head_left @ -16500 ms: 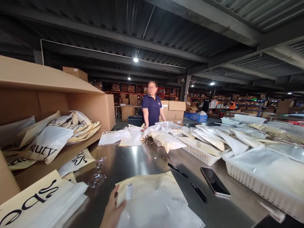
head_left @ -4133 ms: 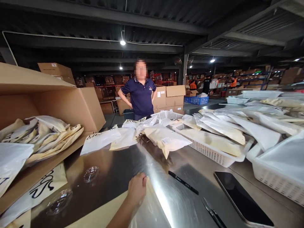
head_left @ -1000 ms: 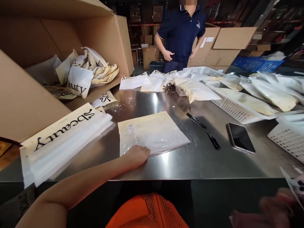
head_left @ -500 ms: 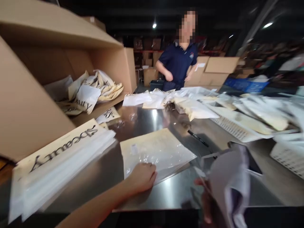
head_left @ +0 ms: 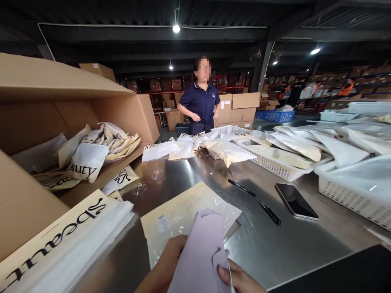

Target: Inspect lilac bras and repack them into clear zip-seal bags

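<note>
Near the steel table's (head_left: 299,240) front edge, over a barcoded bag (head_left: 189,201), our right hand (head_left: 240,278) pinches a lilac sheet (head_left: 198,252); our left hand (head_left: 171,252) touches it — grip hidden. Brushing could shift the loose bag.

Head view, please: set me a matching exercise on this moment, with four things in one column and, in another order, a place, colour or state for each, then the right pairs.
Things
1. Item between the hands
2. Labelled bag nearest the hands
3. Phone
4. Cardboard box

Place, colour or state
A. open, with bags inside
B. on the table, right of the black pen
C. pale lilac
D. on the table, partly hidden behind the item

Pairs: 1-C, 2-D, 3-B, 4-A
</note>
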`<action>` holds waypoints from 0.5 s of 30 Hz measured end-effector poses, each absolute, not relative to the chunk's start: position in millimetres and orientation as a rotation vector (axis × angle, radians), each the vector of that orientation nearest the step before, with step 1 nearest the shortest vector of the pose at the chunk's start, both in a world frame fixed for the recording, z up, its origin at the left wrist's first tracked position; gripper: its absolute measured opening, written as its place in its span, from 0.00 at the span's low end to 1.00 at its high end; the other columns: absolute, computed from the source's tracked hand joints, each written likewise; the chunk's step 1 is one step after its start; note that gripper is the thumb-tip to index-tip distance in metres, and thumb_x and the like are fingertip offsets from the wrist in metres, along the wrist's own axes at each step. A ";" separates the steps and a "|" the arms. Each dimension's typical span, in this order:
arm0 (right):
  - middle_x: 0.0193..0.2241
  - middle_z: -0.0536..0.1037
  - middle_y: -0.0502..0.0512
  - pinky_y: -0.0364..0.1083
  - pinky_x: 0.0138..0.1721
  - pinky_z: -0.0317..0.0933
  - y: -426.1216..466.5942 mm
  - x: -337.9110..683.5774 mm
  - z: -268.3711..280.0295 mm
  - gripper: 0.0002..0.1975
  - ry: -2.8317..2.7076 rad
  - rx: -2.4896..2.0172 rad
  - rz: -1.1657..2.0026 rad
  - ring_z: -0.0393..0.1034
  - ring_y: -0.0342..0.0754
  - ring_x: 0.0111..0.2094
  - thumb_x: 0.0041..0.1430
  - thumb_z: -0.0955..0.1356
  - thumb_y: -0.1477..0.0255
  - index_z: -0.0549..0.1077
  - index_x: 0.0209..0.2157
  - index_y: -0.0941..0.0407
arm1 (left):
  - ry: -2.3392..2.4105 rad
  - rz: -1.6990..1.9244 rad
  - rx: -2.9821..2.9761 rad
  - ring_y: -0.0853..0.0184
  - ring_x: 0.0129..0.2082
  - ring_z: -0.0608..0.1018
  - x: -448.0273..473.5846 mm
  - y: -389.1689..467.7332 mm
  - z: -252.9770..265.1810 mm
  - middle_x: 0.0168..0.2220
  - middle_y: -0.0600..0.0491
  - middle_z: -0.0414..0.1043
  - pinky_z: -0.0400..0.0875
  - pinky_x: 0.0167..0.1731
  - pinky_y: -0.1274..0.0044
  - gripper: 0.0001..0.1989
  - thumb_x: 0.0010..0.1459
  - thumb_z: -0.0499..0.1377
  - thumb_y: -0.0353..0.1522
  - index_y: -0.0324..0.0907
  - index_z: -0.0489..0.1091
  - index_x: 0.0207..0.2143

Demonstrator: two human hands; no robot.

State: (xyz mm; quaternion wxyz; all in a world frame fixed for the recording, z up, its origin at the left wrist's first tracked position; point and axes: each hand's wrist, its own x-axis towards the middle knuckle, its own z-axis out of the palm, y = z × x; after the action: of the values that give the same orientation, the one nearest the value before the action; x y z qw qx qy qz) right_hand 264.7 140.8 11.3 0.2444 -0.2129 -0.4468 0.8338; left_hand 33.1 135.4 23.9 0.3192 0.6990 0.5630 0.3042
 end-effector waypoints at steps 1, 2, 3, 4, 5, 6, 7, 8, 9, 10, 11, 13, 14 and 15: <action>0.41 0.79 0.62 0.56 0.58 0.58 141.2 264.6 11.0 0.30 -1.233 -0.543 2.291 0.74 0.58 0.47 0.50 0.73 0.52 0.77 0.48 0.58 | 1.472 0.783 1.863 0.64 0.28 0.73 30.9 137.3 20.9 0.27 0.53 0.75 0.68 0.29 0.76 0.06 0.46 0.57 0.32 0.41 0.69 0.19; 0.41 0.79 0.62 0.56 0.58 0.58 141.5 264.7 10.8 0.29 -1.241 -0.515 2.299 0.74 0.58 0.47 0.51 0.73 0.52 0.77 0.48 0.58 | 1.476 0.766 1.886 0.63 0.28 0.74 29.2 139.1 17.9 0.28 0.52 0.75 0.69 0.29 0.75 0.07 0.47 0.56 0.32 0.42 0.69 0.19; 0.42 0.79 0.62 0.55 0.58 0.57 141.6 264.9 10.8 0.28 -1.246 -0.504 2.301 0.74 0.58 0.47 0.52 0.73 0.53 0.77 0.48 0.58 | 1.491 0.761 1.895 0.62 0.28 0.75 28.2 140.6 14.9 0.29 0.51 0.76 0.69 0.29 0.74 0.09 0.48 0.54 0.32 0.42 0.69 0.19; 0.42 0.79 0.62 0.55 0.59 0.57 141.5 265.1 10.9 0.28 -1.246 -0.509 2.298 0.74 0.58 0.47 0.52 0.73 0.53 0.77 0.49 0.58 | 1.504 0.755 1.897 0.61 0.29 0.75 27.5 141.9 11.9 0.29 0.51 0.76 0.70 0.29 0.73 0.09 0.49 0.53 0.32 0.42 0.70 0.20; 0.42 0.79 0.62 0.55 0.59 0.57 141.2 265.4 11.1 0.29 -1.243 -0.520 2.290 0.73 0.58 0.47 0.52 0.73 0.53 0.77 0.49 0.58 | 1.520 0.751 1.895 0.59 0.29 0.76 27.1 143.0 8.9 0.29 0.50 0.77 0.71 0.29 0.72 0.10 0.50 0.53 0.32 0.42 0.71 0.20; 0.42 0.79 0.61 0.55 0.58 0.57 140.8 265.7 11.4 0.29 -1.244 -0.527 2.281 0.73 0.58 0.47 0.52 0.73 0.52 0.77 0.49 0.58 | 1.539 0.751 1.897 0.58 0.31 0.77 26.8 143.8 6.1 0.30 0.49 0.77 0.72 0.31 0.72 0.11 0.50 0.52 0.32 0.43 0.72 0.22; 0.43 0.79 0.61 0.55 0.58 0.57 140.4 265.9 11.6 0.29 -1.245 -0.534 2.271 0.73 0.58 0.47 0.52 0.72 0.52 0.77 0.49 0.58 | 1.560 0.749 1.907 0.56 0.33 0.78 26.4 144.4 3.5 0.32 0.49 0.78 0.73 0.33 0.71 0.11 0.51 0.52 0.33 0.43 0.73 0.23; 0.42 0.79 0.61 0.55 0.58 0.57 140.1 266.2 11.8 0.29 -1.256 -0.536 2.263 0.73 0.58 0.47 0.52 0.72 0.52 0.77 0.49 0.58 | 1.581 0.744 1.920 0.55 0.36 0.78 25.9 144.8 1.2 0.33 0.49 0.79 0.74 0.35 0.71 0.11 0.50 0.51 0.33 0.44 0.74 0.25; 0.42 0.79 0.61 0.56 0.58 0.57 139.8 266.6 12.0 0.29 -1.275 -0.534 2.257 0.74 0.58 0.47 0.52 0.72 0.51 0.77 0.49 0.58 | 1.602 0.739 1.933 0.54 0.38 0.79 25.4 145.0 -0.5 0.35 0.48 0.79 0.74 0.38 0.70 0.12 0.50 0.52 0.33 0.44 0.75 0.26; 0.42 0.79 0.61 0.56 0.58 0.58 139.7 267.0 12.2 0.29 -1.294 -0.532 2.255 0.74 0.58 0.46 0.53 0.72 0.51 0.77 0.48 0.58 | 1.625 0.736 1.939 0.53 0.40 0.79 24.9 144.9 -1.5 0.37 0.48 0.79 0.75 0.40 0.70 0.12 0.50 0.52 0.34 0.45 0.75 0.27; 0.41 0.79 0.61 0.56 0.57 0.58 139.7 267.5 12.4 0.29 -1.313 -0.533 2.253 0.74 0.58 0.46 0.53 0.71 0.51 0.78 0.48 0.58 | 1.647 0.735 1.939 0.53 0.41 0.79 24.5 144.5 -1.5 0.38 0.48 0.79 0.75 0.41 0.70 0.12 0.49 0.52 0.34 0.45 0.75 0.28; 0.41 0.79 0.61 0.56 0.56 0.59 140.1 268.3 13.4 0.28 -1.361 -0.551 2.234 0.73 0.58 0.46 0.54 0.71 0.51 0.78 0.47 0.59 | 1.669 0.731 1.927 0.53 0.41 0.79 24.2 142.7 1.7 0.38 0.48 0.79 0.75 0.41 0.69 0.12 0.49 0.52 0.34 0.45 0.75 0.27; 0.41 0.79 0.61 0.56 0.56 0.60 140.3 268.6 14.4 0.28 -1.391 -0.563 2.216 0.73 0.58 0.46 0.55 0.71 0.51 0.78 0.46 0.59 | 1.680 0.741 1.920 0.54 0.40 0.79 24.3 141.2 5.0 0.38 0.49 0.79 0.75 0.39 0.70 0.11 0.49 0.52 0.34 0.45 0.75 0.26; 0.41 0.79 0.61 0.55 0.56 0.60 140.5 268.7 15.8 0.28 -1.421 -0.578 2.195 0.73 0.58 0.46 0.55 0.70 0.50 0.79 0.46 0.59 | 1.682 0.772 1.903 0.55 0.38 0.79 24.4 139.1 9.1 0.37 0.49 0.79 0.75 0.38 0.71 0.10 0.49 0.53 0.34 0.45 0.74 0.25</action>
State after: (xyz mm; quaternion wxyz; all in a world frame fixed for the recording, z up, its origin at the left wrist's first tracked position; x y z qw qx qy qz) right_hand 268.7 140.5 15.8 0.2298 -0.2099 -0.5165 0.7977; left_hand 24.4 139.1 9.1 0.2409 0.6958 0.6149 0.2823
